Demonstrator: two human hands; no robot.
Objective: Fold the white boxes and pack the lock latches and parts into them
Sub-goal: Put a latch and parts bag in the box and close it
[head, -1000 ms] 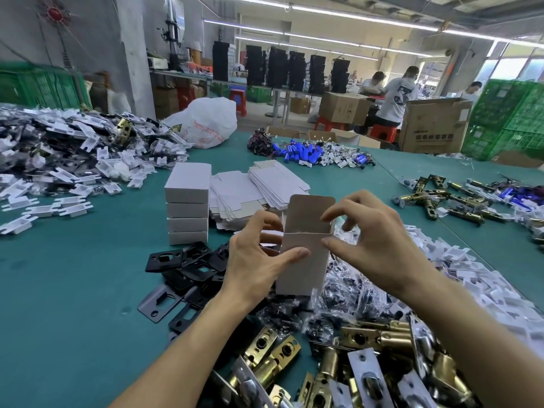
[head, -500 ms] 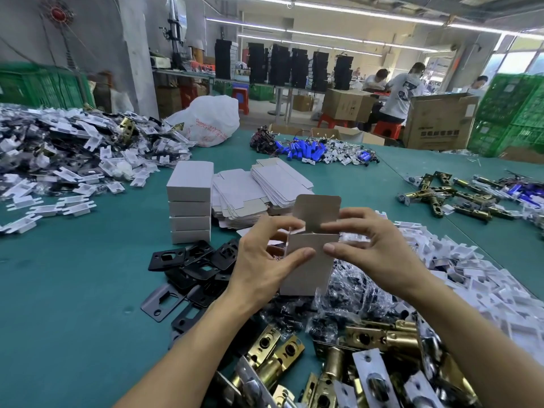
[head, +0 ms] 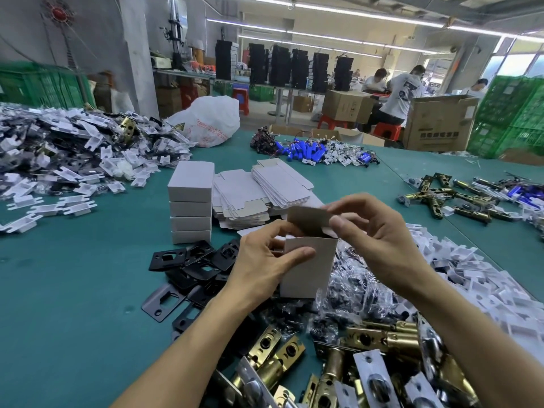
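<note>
Left hand (head: pixel 265 260) grips the upright box (head: pixel 309 269) by its side; right hand (head: pixel 379 231), just above, pinches its raised flap (head: pixel 307 220).

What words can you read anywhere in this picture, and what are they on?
On the white plastic bag: red print, too blurred to read.
On the big cardboard box: dark block characters, too blurred to read.
On the held white box: no print showing.
Nothing else is readable.
</note>
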